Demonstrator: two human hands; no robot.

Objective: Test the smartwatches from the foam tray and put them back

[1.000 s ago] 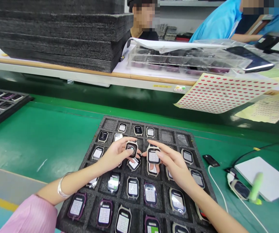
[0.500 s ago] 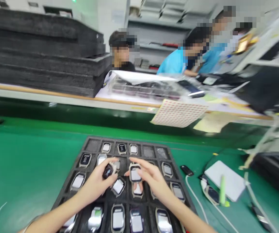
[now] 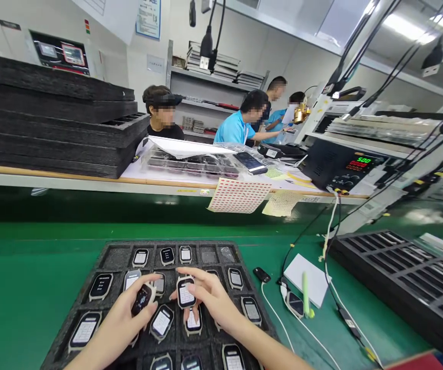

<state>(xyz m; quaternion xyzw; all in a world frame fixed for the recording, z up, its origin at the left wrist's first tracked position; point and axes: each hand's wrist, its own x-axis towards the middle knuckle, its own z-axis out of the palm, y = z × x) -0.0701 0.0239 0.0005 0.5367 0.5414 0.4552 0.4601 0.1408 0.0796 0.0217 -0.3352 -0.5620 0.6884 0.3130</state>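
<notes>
A black foam tray (image 3: pixel 109 254) on the green belt holds several smartwatch bodies in its pockets. My left hand (image 3: pixel 123 321) is closed on one dark-screened watch body (image 3: pixel 142 299), lifted a little above the tray. My right hand (image 3: pixel 209 298) pinches another watch body with a lit white screen (image 3: pixel 185 293), just above the tray's middle. The two hands are close together, fingertips nearly touching. More watch bodies (image 3: pixel 161 322) lie in the pockets right under them.
A white pad (image 3: pixel 313 277), a green pen (image 3: pixel 305 290), cables and a watch on a lead (image 3: pixel 294 304) lie right of the tray. An empty black foam tray (image 3: pixel 398 272) is further right. Stacked foam trays (image 3: pixel 52 133), sticker sheets (image 3: pixel 238 195) and several people stand behind the far shelf.
The camera has tilted up, so the tray and hands dropped low in view and the room appeared. Both hands keep holding their watch bodies; the left one has turned its watch sideways.
</notes>
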